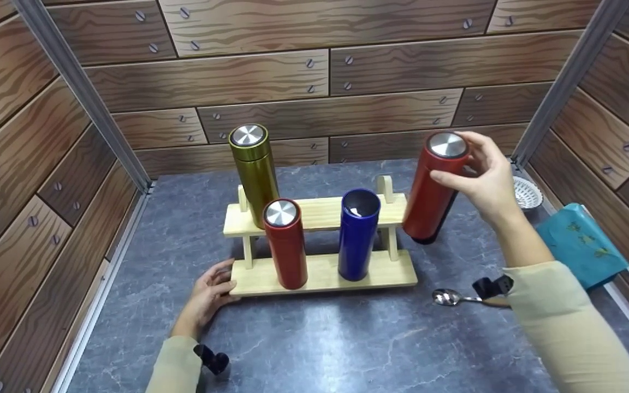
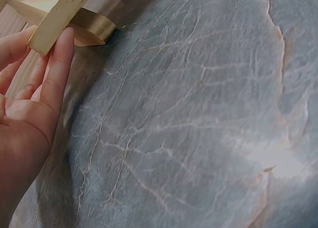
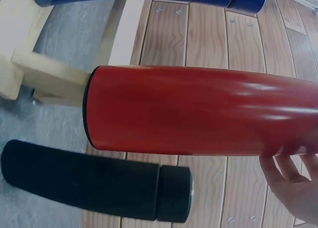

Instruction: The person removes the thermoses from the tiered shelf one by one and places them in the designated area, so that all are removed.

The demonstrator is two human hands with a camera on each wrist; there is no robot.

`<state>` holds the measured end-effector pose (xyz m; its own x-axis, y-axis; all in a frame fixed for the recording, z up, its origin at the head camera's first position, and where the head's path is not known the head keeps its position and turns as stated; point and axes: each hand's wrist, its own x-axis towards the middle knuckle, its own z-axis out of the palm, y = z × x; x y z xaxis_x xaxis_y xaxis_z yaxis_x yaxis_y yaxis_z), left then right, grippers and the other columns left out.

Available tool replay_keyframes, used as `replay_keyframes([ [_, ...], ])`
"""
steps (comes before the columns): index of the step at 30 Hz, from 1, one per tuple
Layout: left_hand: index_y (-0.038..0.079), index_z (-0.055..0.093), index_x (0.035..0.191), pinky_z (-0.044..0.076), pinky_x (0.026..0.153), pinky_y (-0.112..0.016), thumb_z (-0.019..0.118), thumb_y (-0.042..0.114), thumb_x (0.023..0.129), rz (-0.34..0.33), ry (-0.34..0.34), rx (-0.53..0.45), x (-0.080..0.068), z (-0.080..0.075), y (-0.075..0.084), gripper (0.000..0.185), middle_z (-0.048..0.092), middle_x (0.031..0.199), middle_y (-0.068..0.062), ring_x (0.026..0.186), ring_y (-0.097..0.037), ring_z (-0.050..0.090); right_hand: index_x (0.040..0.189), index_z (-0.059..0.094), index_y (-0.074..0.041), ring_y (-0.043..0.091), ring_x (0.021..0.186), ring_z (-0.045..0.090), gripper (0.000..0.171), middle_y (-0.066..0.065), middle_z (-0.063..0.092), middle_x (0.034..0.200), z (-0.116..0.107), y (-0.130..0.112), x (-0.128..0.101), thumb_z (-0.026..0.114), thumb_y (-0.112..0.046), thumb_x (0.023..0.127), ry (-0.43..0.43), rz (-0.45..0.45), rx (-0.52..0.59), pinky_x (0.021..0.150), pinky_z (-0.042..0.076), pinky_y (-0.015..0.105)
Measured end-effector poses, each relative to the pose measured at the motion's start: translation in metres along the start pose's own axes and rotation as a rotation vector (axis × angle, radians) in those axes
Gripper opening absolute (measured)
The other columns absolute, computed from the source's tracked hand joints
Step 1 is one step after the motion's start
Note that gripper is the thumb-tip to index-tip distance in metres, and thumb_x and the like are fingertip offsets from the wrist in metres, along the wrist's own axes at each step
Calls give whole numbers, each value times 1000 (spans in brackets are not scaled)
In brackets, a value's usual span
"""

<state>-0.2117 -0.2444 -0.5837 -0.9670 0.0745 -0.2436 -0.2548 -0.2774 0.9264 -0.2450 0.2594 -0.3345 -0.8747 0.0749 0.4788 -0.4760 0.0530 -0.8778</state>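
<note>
— So, what has the right hand (image 1: 484,177) got?

— A tall red flask (image 1: 432,188) with a silver cap. The fingers and thumb curl round its top end, just under the cap. It sits at about three o'clock from the wooden rack (image 1: 320,273), right beside the rack's right post, tilted a little. The right wrist view shows the red body (image 3: 198,111) passing close in front of the rack's end and a black flask (image 3: 94,186) close behind it. Whether the red one's base touches the stone table (image 1: 320,349), I cannot tell.

— And the left hand (image 1: 208,297)?

— It rests at the rack's left end, about nine o'clock, fingers nearly straight and loose, closed on nothing. In the left wrist view the fingertips (image 2: 62,44) lie against the edge of the bottom board (image 2: 57,14).

— What stands on the rack?

— On the lower board, a shorter red flask (image 1: 286,245) with a silver cap to the left and a blue flask (image 1: 358,234) without a cap to the right, both upright. On the upper shelf at the back left, around eleven o'clock, a gold-green flask (image 1: 254,169) with a silver cap.

— Anything else on the table?

— A metal spoon (image 1: 448,297) at roughly four o'clock from the rack, near the right sleeve. Further right lies a teal packet (image 1: 582,245), and behind it, at two o'clock by the wall, a small white strainer (image 1: 527,194).
</note>
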Motion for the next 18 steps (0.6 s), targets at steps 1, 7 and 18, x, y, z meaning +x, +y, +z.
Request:
replay_keyframes([
  [1, 6, 42, 137, 52, 72, -44, 66, -6, 79, -5, 2, 5, 0, 0, 0, 64, 50, 121, -18, 91, -28, 59, 122, 55, -8, 21, 93, 58, 65, 6, 64, 110, -2, 1, -1, 80, 8, 64, 5, -2, 0, 74, 48, 26],
  [7, 4, 41, 137, 52, 71, -44, 64, -8, 79, -1, 6, -1, -1, -1, 0, 63, 51, 120, -18, 90, -28, 59, 121, 56, -7, 21, 92, 58, 65, 5, 64, 108, -17, 4, -7, 78, 12, 64, 45, -8, 44, 69, 50, 23],
  [18, 4, 41, 137, 52, 73, -46, 63, -8, 81, 4, -12, -23, 0, 1, 0, 62, 50, 120, -19, 91, -30, 59, 121, 55, -6, 18, 87, 59, 65, 7, 63, 109, -46, 10, -10, 77, 14, 63, 119, 9, 74, 63, 50, 20],
])
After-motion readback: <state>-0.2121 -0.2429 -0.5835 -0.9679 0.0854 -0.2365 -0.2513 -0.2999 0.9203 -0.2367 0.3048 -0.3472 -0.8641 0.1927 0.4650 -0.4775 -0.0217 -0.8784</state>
